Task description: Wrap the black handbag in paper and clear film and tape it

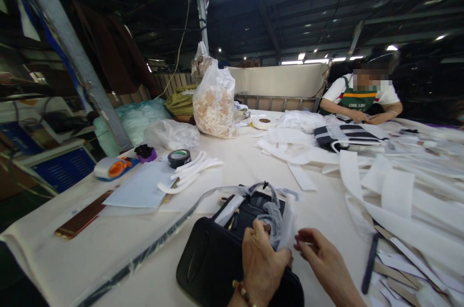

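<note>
A black bag (213, 258) lies on the table in front of me, with zippers and a pocket on its upper part. My left hand (263, 258) is closed over its side, fingers curled by a grey plastic-wrapped piece (274, 222). Just right of that piece, a white foam strip (288, 222) stands along the bag's edge. My right hand (324, 256) hovers beside the strip, its fingers loosely bent and slightly apart, with nothing visible in them. From the bag's top, a long dark strap (145, 254) in clear plastic runs to the lower left.
Left lie black tape (179, 157), a tape dispenser (115, 168), pale sheets (139, 186) and white foam rods (192, 171). A filled plastic bag (214, 101) stands behind. White strips (395, 191) cover the right. Across the table, a person in a green apron (357, 101) works near another bag (348, 136).
</note>
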The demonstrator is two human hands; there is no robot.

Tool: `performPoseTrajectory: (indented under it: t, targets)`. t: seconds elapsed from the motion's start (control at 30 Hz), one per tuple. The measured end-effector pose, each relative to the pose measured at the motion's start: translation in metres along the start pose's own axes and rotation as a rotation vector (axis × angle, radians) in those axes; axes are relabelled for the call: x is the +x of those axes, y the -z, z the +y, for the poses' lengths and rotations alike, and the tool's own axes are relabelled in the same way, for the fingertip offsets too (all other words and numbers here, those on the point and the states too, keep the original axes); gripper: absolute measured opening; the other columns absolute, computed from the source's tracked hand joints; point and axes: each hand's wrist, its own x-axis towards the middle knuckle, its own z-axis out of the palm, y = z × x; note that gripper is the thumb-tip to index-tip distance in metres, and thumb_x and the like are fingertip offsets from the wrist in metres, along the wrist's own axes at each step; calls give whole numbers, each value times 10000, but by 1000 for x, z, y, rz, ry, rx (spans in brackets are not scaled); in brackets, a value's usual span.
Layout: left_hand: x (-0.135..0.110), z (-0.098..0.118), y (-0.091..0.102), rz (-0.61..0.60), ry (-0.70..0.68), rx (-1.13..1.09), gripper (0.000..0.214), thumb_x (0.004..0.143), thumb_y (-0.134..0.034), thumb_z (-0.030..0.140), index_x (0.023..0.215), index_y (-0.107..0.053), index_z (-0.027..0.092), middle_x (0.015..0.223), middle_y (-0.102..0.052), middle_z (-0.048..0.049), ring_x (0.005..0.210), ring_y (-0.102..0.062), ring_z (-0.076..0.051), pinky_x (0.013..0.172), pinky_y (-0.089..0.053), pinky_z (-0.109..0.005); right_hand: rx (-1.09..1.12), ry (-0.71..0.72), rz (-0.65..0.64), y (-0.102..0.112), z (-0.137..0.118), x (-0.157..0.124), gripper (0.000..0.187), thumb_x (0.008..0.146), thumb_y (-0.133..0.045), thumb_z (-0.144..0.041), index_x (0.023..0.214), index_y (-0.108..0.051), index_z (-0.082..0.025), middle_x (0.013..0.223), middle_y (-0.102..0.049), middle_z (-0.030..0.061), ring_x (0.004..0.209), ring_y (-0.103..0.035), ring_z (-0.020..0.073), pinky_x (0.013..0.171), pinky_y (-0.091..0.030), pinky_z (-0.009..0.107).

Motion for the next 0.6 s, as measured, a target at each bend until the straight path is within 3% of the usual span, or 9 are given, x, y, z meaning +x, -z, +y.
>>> performPoseTrajectory:
  t: [0.07, 0.1, 0.2, 0.27, 0.37, 0.6]
  targets:
    - [0, -2, -3, 8, -46, 13, 313, 617, -581, 217, 907, -479, 158, 856, -604, -59, 864, -517, -217, 795, -379, -297, -210, 256, 175, 3, -10, -6, 270, 717, -540, -408, 888, -580, -202, 859, -618, 87, 702, -568, 201, 607, -458, 314]
    - [-1, -2, -4, 20, -66, 21, 289, 642, -575, 220, 908, -482, 158, 853, -601, -61, 854, -518, -217, 786, -380, -298, -292, 404, 171, 2, -17, -7, 254, 777, -499, -372, 947, -587, -205, 913, -611, 93, 746, -571, 199, 643, -466, 311]
    - [0, -5, -9, 55, -92, 84, 150, 773, -457, 181, 915, -497, 151, 859, -595, -83, 817, -530, -211, 746, -377, -301, -471, 719, -43, -12, -40, -5, 256, 837, -423, -192, 1017, -604, -210, 982, -614, 83, 867, -562, 194, 760, -453, 313]
    - [0, -6, -10, 62, -88, 125, 158, 800, -397, 133, 914, -506, 144, 858, -595, -96, 800, -537, -212, 728, -375, -303, -577, 749, -140, -21, -52, 1, 250, 820, -420, -120, 931, -629, -203, 894, -634, 63, 836, -555, 196, 745, -442, 322]
    - [1, -5, -9, 49, -76, 95, 180, 758, -506, 214, 921, -510, 136, 833, -599, -94, 808, -541, -233, 728, -384, -313, -675, 673, -215, -25, -61, 11, 226, 792, -435, -77, 787, -629, -193, 748, -616, 32, 734, -541, 176, 662, -423, 291]
    - [2, 0, -1, -11, 11, 65, 299, 666, -571, 240, 940, -554, 121, 857, -620, -95, 855, -551, -251, 759, -399, -322, -679, 669, -440, -9, -69, 23, 254, 765, -431, -44, 782, -633, -199, 738, -610, 11, 730, -542, 146, 638, -399, 233]
